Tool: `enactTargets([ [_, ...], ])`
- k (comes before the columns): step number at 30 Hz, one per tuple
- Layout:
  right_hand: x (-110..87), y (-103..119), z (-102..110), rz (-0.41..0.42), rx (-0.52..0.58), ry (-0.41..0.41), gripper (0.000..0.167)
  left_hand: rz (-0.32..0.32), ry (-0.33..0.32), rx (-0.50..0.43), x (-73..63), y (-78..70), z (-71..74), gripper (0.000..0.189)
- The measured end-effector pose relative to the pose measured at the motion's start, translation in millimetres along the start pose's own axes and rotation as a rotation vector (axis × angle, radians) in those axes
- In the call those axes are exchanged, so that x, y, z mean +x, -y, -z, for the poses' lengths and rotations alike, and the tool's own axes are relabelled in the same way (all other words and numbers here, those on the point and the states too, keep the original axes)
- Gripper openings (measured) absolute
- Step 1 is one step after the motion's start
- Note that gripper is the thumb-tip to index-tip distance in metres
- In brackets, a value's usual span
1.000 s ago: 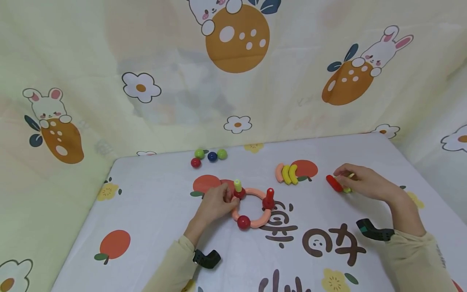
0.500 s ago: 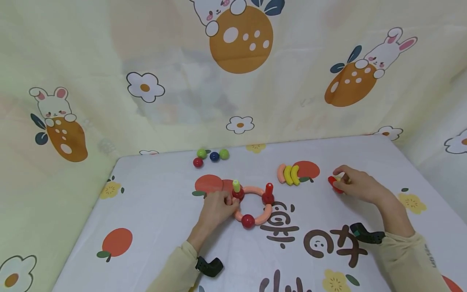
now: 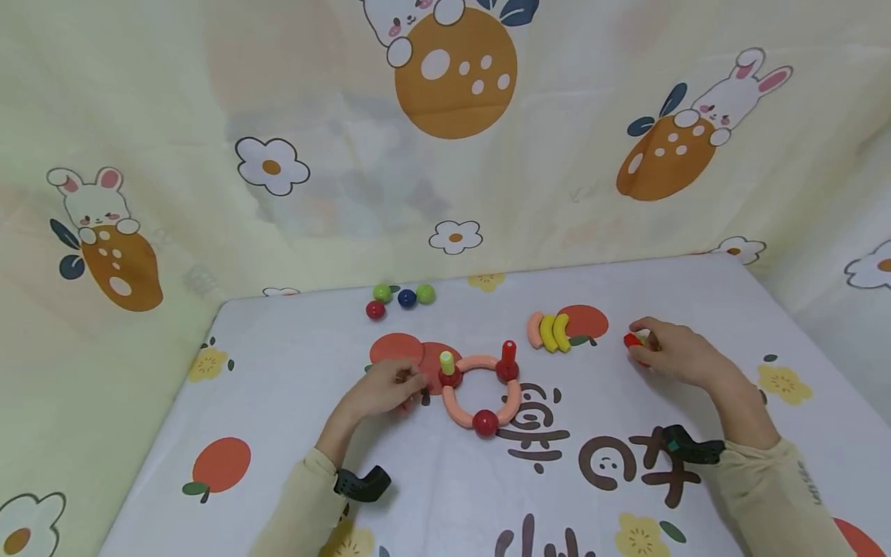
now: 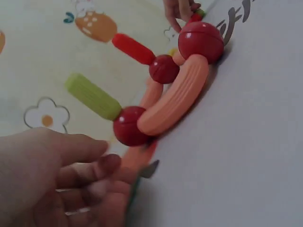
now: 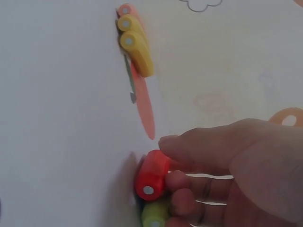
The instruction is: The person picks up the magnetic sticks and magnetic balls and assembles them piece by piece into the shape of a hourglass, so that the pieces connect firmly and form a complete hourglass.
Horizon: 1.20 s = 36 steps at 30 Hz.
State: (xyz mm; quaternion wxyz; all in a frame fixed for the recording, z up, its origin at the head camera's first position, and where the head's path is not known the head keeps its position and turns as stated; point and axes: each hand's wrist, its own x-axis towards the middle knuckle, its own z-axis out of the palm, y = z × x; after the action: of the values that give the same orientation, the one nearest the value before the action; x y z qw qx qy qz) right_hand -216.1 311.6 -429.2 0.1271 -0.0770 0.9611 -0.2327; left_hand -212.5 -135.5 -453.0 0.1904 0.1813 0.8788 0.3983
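Pink-and-red ring [image 3: 454,408] overlaps brown lettering [image 3: 534,455] on pale tablecloth [image 3: 278,387].

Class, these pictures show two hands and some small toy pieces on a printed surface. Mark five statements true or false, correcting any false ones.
1. The ring of curved, pink, plastic-looking rods includes three glossy red balls. True.
2. Both straight rods standing on the ring are blue. False: one is a light green rod, the other a red rod.
3. A dark blue ball lies near two green balls. True.
4. The left hand grips the ring. False: the left hand is apart from it.
5. The right hand touches another red rod. True.
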Motion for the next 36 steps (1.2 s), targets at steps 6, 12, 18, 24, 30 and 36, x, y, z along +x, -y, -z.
enactTargets([
  [6, 3.4, 3, -9, 0.033, -0.038, -0.035, 0.044, -0.079, 0.03, 0.03, 35.0, 6.9, 1.7, 0.026],
  [12, 3.0, 6, -18, 0.03, -0.044, -0.051, 0.043, -0.09, 0.168, 0.041, 70.5, 4.0, 3.9, 0.027],
  [18, 1.2, 12, -19, 0.026, -0.057, -0.081, 0.033, -0.053, 0.303, 0.074, 83.4, -7.9, 3.6, 0.023],
  [24, 1.3, 14, -18, 0.039, -0.076, -0.101, 0.029, -0.042, 0.316, 0.105, 92.1, -15.0, 0.5, 0.019],
  [30, 3.2, 13, -17, 0.054, -0.058, -0.081, 0.024, -0.047, 0.295, 0.09, 94.1, -13.5, 0.4, 0.017],
  [36, 4.1, 15, -14, 0.071, -0.036, -0.069, 0.022, -0.028, 0.249, 0.104, 88.2, -13.9, 2.7, 0.017],
])
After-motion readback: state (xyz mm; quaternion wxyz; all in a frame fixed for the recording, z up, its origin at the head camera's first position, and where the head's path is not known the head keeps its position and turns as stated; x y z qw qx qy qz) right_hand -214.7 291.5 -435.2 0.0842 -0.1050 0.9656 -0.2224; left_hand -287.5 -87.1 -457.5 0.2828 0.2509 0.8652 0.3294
